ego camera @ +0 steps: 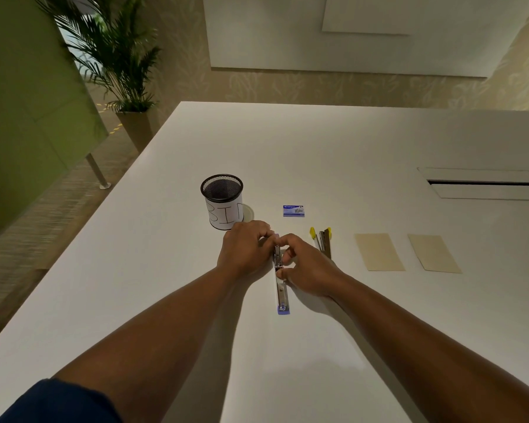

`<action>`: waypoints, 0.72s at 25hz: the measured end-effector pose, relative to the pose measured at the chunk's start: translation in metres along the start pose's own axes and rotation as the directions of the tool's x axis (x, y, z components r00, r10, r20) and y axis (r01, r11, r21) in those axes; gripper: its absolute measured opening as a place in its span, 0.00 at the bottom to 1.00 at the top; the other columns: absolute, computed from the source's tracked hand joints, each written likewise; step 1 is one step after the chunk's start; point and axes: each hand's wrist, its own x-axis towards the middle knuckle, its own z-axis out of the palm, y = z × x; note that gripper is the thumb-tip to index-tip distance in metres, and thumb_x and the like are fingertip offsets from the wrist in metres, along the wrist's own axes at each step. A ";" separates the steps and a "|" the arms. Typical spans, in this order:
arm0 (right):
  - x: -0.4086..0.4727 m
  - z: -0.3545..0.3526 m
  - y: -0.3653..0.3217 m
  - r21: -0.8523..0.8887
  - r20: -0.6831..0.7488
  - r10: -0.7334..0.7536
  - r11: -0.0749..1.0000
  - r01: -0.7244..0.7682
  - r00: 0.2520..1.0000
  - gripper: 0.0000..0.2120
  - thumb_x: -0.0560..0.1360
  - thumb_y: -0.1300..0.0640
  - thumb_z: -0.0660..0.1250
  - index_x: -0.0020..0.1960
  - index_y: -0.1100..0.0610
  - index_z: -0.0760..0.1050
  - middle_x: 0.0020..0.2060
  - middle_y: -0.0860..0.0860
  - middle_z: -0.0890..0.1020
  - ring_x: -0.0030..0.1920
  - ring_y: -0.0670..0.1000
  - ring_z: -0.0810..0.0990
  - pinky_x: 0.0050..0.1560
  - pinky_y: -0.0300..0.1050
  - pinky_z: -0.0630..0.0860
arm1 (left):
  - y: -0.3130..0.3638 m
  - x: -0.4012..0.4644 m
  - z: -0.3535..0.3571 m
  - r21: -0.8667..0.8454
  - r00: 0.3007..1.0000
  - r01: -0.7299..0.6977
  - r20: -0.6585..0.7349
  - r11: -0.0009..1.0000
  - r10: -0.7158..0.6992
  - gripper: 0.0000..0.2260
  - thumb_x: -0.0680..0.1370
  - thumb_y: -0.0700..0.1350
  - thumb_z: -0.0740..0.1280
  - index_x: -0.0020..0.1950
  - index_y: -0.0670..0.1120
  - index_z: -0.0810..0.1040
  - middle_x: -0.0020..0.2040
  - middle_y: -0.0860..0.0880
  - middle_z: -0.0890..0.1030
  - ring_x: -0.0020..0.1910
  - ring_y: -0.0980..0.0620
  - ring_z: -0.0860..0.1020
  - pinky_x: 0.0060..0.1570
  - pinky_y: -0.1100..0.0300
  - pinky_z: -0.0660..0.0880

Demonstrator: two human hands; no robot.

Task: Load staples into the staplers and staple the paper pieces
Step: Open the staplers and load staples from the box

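**Both hands on the opened blue stapler, mid-table**

Nearest: a dark blue sleeve (58,401) at the lower left corner, both bare forearms reaching forward over the white table (165,270).

Blue stapler (281,282) lies swung open flat, long axis running away from the person. Its blue-capped near end sits free on the table; the metal channel faces up. Far end is under the hands.

Right hand (307,270): fingers curled, thumb and fingertips pinching the stapler's metal body from the right, about mid-length. Left hand (245,248): fingers curled in over the stapler's far end from the left, fingertips touching it; the exact grip is hidden behind the knuckles. Whether a staple strip is in the channel is too small to tell.

Just right of the hands: yellow stapler (322,241), also opened, two arms splayed in a narrow V, untouched.

Further right, well apart from the staplers: two tan paper pieces (379,251) (434,253) lying flat side by side, not touching.

Beyond the hands: small blue staple box (293,210) flat on the table. To its left, a black mesh cup (223,203) standing upright, wrapped in a white label hand-lettered "BIN", just beyond the left hand.

Far right: a cable slot (486,183) in the tabletop. Off the table, far left: a potted palm (126,71) on the floor.
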 end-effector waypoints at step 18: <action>-0.006 0.005 0.002 -0.008 -0.067 0.000 1.000 0.000 0.998 0.15 0.75 0.52 0.74 0.54 0.41 0.70 0.46 0.42 0.80 0.43 0.44 0.77 0.51 0.51 0.76 | 0.011 -0.004 -0.006 -0.060 0.998 0.064 -0.003 0.996 -0.064 0.10 0.76 0.51 0.66 0.39 0.53 0.84 0.38 0.56 0.83 0.39 0.57 0.80 0.40 0.53 0.79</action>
